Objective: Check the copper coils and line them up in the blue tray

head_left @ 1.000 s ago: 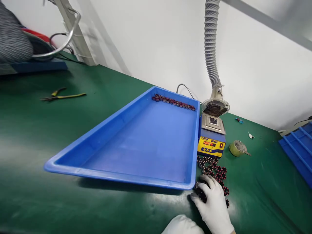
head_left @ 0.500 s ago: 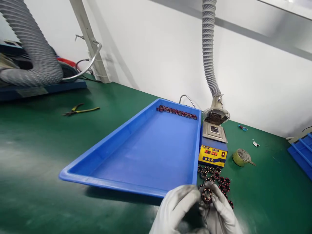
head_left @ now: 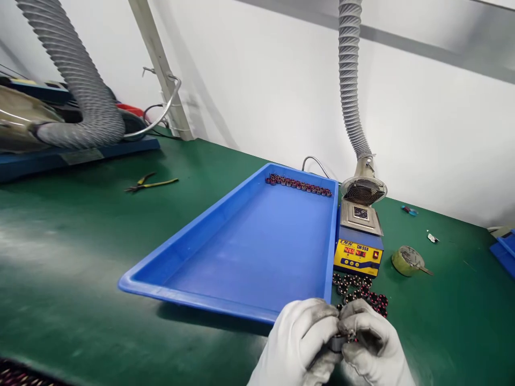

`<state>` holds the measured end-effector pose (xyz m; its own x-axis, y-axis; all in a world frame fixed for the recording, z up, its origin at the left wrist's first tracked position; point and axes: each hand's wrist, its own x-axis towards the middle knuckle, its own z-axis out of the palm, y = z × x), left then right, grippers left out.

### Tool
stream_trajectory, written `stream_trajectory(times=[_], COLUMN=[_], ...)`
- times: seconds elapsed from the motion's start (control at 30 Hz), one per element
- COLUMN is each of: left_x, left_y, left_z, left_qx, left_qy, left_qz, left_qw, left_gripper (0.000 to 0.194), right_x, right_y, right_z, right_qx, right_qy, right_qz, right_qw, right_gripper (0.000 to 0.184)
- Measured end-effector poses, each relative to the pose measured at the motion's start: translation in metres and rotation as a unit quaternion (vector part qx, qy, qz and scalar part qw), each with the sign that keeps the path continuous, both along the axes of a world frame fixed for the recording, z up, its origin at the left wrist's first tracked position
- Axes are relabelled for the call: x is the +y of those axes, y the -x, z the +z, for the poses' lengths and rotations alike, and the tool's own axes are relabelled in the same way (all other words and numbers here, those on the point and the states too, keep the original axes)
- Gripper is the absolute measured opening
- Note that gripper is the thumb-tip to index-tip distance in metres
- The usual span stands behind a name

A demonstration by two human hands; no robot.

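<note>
Both my hands wear white gloves with grey-stained fingertips. My left hand (head_left: 300, 343) and my right hand (head_left: 374, 340) meet beyond the tray's near right corner, fingers closed around one small motor stator (head_left: 337, 343). It is turned so its dark grey outer side shows; the gloves hide much of it. Just past my fingers, several more stators (head_left: 364, 290) lie loose on the green table. Others stand in packed rows (head_left: 300, 185) along the far end of the blue tray (head_left: 225, 308).
Right of the tray stands a solder pot (head_left: 358, 257) with a lit display, under a grey extraction hose (head_left: 350, 80). A small ladle-like cup (head_left: 407, 261) sits to its right. Yellow-handled pliers (head_left: 151, 183) lie at left. More dark parts (head_left: 24, 375) show at the lower left corner.
The stator has turned from showing its open ring face to showing its side. My fingers have drawn closer around it. The whole view has shifted slightly, moving the scene rightward.
</note>
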<state>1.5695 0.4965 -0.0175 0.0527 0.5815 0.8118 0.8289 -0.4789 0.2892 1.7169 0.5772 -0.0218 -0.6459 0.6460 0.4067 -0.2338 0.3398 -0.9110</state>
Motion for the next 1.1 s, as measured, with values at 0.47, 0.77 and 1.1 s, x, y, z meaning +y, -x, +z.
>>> stream_trajectory(times=[0.47, 0.77, 1.1], left_x=[0.002, 0.01, 0.014], left_y=[-0.004, 0.006, 0.012], left_z=[-0.005, 0.002, 0.005], left_qx=[0.05, -0.104, -0.404], left_qy=[-0.039, 0.026, 0.148], left_qz=[0.075, -0.091, -0.128], left_qw=[0.995, 0.99, 0.894], left_gripper=[0.022, 0.021, 0.038], right_x=[-0.019, -0.029, -0.025], right_y=[0.018, 0.02, 0.021], right_z=[-0.013, -0.002, 0.002], right_qx=[0.102, 0.128, 0.152], right_qy=[0.377, 0.489, 0.516], right_qz=[-0.007, 0.055, 0.059], right_qw=[0.921, 0.861, 0.841], right_gripper=[0.04, 0.032, 0.033])
